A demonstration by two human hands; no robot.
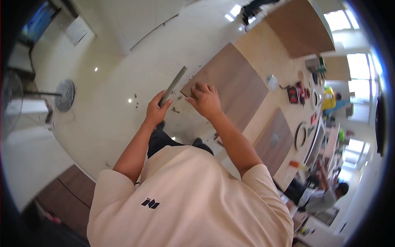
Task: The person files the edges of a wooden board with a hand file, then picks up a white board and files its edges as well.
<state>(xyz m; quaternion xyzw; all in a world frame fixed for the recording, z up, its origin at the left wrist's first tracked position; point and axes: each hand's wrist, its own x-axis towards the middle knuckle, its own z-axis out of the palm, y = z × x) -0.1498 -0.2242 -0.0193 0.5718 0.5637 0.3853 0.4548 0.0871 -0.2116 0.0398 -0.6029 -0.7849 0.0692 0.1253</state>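
Note:
My left hand (pixel 157 109) is wrapped round one end of a long, flat grey-green strip (pixel 176 82), which points up and to the right. My right hand (pixel 205 99) rests at the near left corner of a brown wood-grain panel (pixel 236 84), its fingers curled over the surface. Whether those fingers hold anything small is hidden. The panel lies on a pale board (pixel 257 43). Between my two hands, small brown scraps (pixel 175 110) lie on the shiny floor below.
A second brown panel (pixel 273 144) lies to the right, near a red and black tool (pixel 297 92) and a dark ring (pixel 300 136). Another person (pixel 321 197) is at the lower right. A fan base (pixel 65 95) stands at the left. Someone's dark-clad leg (pixel 251 9) shows at the top.

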